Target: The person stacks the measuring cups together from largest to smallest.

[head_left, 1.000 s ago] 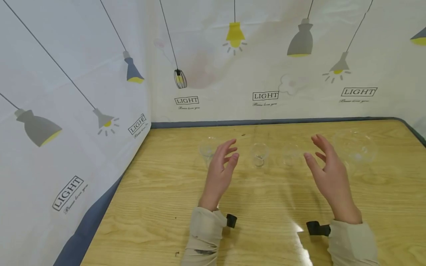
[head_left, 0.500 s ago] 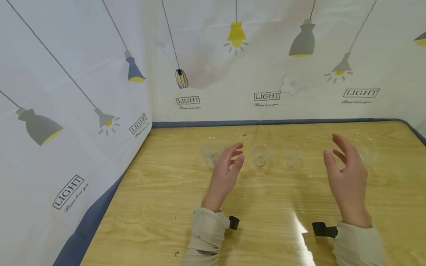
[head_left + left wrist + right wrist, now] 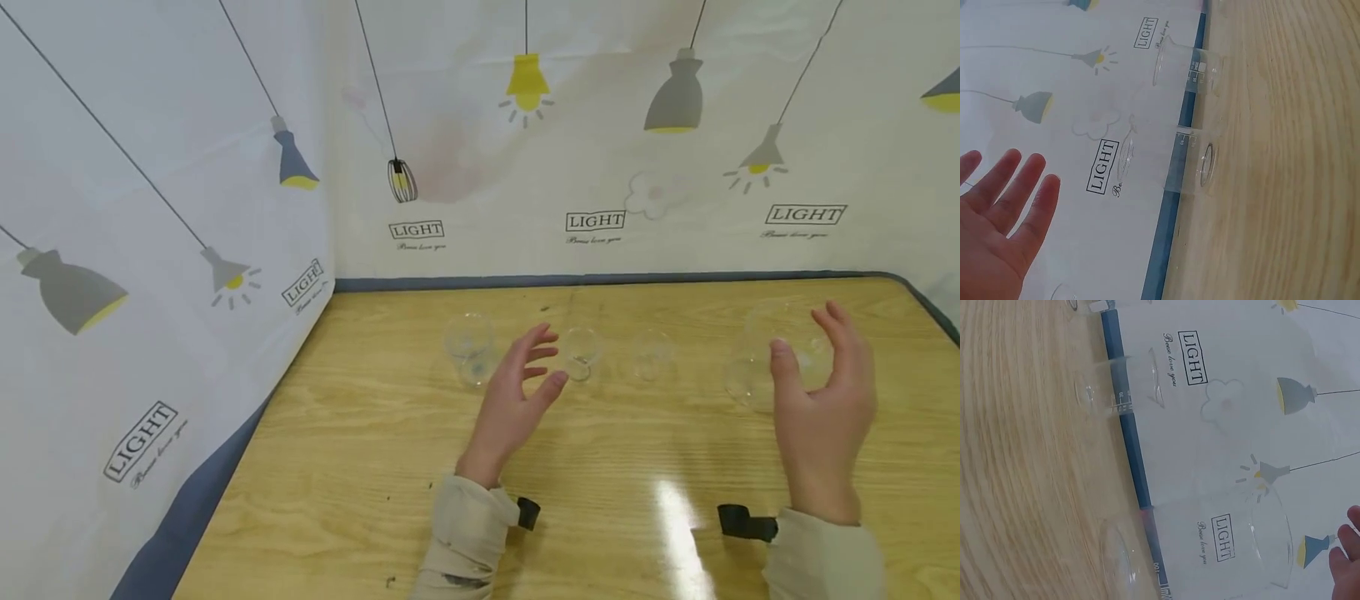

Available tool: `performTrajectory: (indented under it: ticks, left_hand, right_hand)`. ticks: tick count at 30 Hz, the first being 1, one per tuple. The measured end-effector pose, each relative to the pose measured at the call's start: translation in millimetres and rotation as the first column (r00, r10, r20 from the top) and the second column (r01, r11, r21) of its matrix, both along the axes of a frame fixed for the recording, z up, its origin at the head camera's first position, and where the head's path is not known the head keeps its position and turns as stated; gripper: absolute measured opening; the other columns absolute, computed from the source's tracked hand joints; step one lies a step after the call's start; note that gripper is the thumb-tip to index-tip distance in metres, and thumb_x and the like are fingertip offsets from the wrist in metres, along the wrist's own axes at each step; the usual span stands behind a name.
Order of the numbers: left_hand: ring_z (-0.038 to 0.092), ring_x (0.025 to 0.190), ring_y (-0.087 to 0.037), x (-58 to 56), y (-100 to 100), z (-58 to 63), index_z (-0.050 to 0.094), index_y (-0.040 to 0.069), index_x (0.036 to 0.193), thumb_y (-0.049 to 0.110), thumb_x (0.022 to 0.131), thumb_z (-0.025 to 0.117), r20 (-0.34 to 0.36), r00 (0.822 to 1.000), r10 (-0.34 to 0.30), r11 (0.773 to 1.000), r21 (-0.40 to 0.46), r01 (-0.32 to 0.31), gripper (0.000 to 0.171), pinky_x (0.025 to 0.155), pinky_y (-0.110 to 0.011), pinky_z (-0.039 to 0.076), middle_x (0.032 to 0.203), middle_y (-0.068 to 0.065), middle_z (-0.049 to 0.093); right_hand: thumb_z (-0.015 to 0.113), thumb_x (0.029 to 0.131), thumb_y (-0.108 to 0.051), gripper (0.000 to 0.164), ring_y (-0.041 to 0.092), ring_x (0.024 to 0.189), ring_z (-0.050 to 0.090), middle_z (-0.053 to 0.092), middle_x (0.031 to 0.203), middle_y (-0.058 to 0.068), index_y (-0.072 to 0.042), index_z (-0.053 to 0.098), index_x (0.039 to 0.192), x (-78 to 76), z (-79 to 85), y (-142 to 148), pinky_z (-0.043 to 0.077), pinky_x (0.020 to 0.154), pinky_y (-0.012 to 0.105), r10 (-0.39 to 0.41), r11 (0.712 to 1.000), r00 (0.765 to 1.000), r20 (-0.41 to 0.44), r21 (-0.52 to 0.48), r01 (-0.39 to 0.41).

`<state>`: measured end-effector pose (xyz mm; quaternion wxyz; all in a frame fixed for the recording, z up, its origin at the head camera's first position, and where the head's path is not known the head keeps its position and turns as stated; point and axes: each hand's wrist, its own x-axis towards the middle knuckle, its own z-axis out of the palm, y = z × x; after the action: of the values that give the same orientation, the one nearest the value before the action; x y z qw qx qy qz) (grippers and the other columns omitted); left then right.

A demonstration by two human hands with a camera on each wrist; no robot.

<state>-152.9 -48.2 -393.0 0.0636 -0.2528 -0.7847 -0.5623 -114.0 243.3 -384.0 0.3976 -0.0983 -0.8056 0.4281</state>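
Observation:
Clear glass beakers stand in a row toward the table's back. In the head view the leftmost beaker [image 3: 469,340] is beside my left hand [image 3: 517,396], whose fingers are spread and hold nothing. Just right of those fingertips is a small beaker [image 3: 581,354], then another small beaker [image 3: 651,357]. My right hand [image 3: 828,408] is raised with thumb and fingers apart, overlapping the large beaker [image 3: 757,358] at the right end. In the right wrist view this large beaker [image 3: 1222,544] shows white markings, and the fingers [image 3: 1346,550] lie beyond its rim. The left wrist view shows two graduated beakers [image 3: 1166,159].
The wood-grain table [image 3: 337,433] runs back to a white curtain [image 3: 487,167] printed with lamps and "LIGHT" lettering. A second curtain side [image 3: 165,317] borders the left edge. Black straps with mounts stick out from both sleeves. Light glares on the tabletop at front centre.
My right hand has moved right, from near the second small beaker to in front of the large one. The left hand has shifted slightly right. The beakers stay in place.

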Motion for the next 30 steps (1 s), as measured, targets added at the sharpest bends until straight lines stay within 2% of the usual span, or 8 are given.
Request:
performTrajectory:
  ticks: [3, 6, 9, 14, 19, 22, 26, 30]
  left_hand:
    - [0.046, 0.114, -0.018, 1.6, 1, 1.9, 0.027, 0.03, 0.138, 0.021, 0.089, 0.056, 0.01, 1.0, -0.014, 1.0, 0.007, 0.013, 0.058, 0.09, -0.04, 0.041, 0.131, 0.005, 0.042]
    - [0.046, 0.114, -0.025, 8.7, 3, 14.7, 0.027, 0.024, 0.138, 0.016, 0.088, 0.056, 0.008, 1.0, -0.024, 1.0, 0.009, 0.024, 0.058, 0.09, -0.045, 0.04, 0.132, 0.001, 0.042]
    - [0.047, 0.114, -0.028, 11.7, 3, 20.7, 0.028, 0.02, 0.139, 0.015, 0.088, 0.056, 0.004, 1.0, -0.026, 1.0, 0.01, 0.026, 0.057, 0.089, -0.046, 0.04, 0.131, -0.001, 0.042]
    - [0.047, 0.113, -0.026, 11.4, 3, 19.7, 0.028, 0.019, 0.139, 0.018, 0.089, 0.055, 0.014, 1.0, -0.023, 1.0, -0.005, 0.023, 0.056, 0.09, -0.045, 0.04, 0.132, -0.001, 0.041]
    - [0.047, 0.114, -0.025, 11.0, 4, 17.0, 0.027, 0.02, 0.139, 0.02, 0.09, 0.054, 0.02, 1.0, -0.024, 0.999, -0.026, 0.024, 0.056, 0.09, -0.043, 0.04, 0.131, 0.0, 0.041]
    - [0.047, 0.114, -0.025, 11.3, 4, 16.7, 0.028, 0.019, 0.139, 0.02, 0.09, 0.054, 0.022, 0.999, -0.027, 0.999, -0.031, 0.028, 0.055, 0.09, -0.043, 0.04, 0.131, 0.0, 0.042]
    - [0.047, 0.114, -0.025, 11.6, 4, 16.4, 0.028, 0.018, 0.139, 0.021, 0.09, 0.054, 0.025, 0.999, -0.029, 0.999, -0.042, 0.03, 0.055, 0.09, -0.042, 0.04, 0.13, 0.0, 0.042]
    - [0.048, 0.114, -0.023, 11.5, 3, 14.7, 0.028, 0.018, 0.139, 0.022, 0.091, 0.053, 0.033, 0.999, -0.035, 0.998, -0.059, 0.037, 0.054, 0.091, -0.04, 0.04, 0.13, 0.001, 0.042]
  right_hand:
    - [0.061, 0.085, -0.022, 0.049, 0.006, 0.129, 0.023, 0.031, 0.14, -0.011, -0.017, 0.045, 0.131, -0.6, -1.4, 6, 0.016, 0.104, 0.027, -0.01, 1.0, 0.999, 0.043, -0.015, 0.011]
    - [0.061, 0.085, -0.025, 0.057, 0.004, 0.131, 0.013, 0.02, 0.144, -0.013, -0.021, 0.036, 0.137, -0.8, -2.5, 12, 0.011, 0.106, 0.029, 0.002, 0.999, 0.994, 0.105, -0.045, 0.002]
    - [0.06, 0.085, -0.027, 0.066, 0.002, 0.132, 0.003, 0.01, 0.146, -0.014, -0.028, 0.024, 0.141, -0.9, -4.9, 16, 0.006, 0.107, 0.029, 0.026, 0.996, 0.984, 0.178, -0.086, -0.011]
    - [0.06, 0.084, -0.032, 0.077, 0.0, 0.131, -0.004, -0.002, 0.146, -0.018, -0.038, 0.007, 0.14, -1.8, -10.4, 22, 0.002, 0.106, 0.031, 0.084, 0.98, 0.952, 0.295, -0.197, -0.025]
    - [0.062, 0.082, -0.034, 0.09, 0.006, 0.131, -0.01, -0.013, 0.145, -0.017, -0.043, -0.008, 0.137, -2.9, -16.8, 26, -0.002, 0.105, 0.044, 0.187, 0.944, 0.909, 0.372, -0.323, -0.062]
    - [0.064, 0.08, -0.035, 0.097, 0.011, 0.131, -0.012, -0.017, 0.145, -0.013, -0.042, -0.015, 0.136, -4.3, -21.3, 28, -0.002, 0.104, 0.047, 0.219, 0.938, 0.892, 0.396, -0.338, -0.08]
    - [0.064, 0.081, -0.034, 0.099, 0.007, 0.13, -0.011, -0.018, 0.145, -0.013, -0.039, -0.019, 0.135, -5.3, -25.8, 30, 0.0, 0.106, 0.042, 0.226, 0.935, 0.888, 0.4, -0.343, -0.084]
    - [0.063, 0.082, -0.031, 0.098, 0.017, 0.133, -0.007, -0.017, 0.143, -0.018, -0.045, -0.019, 0.133, -4.5, -28.9, 33, 0.006, 0.106, 0.045, 0.285, 0.892, 0.882, 0.376, -0.44, -0.1]
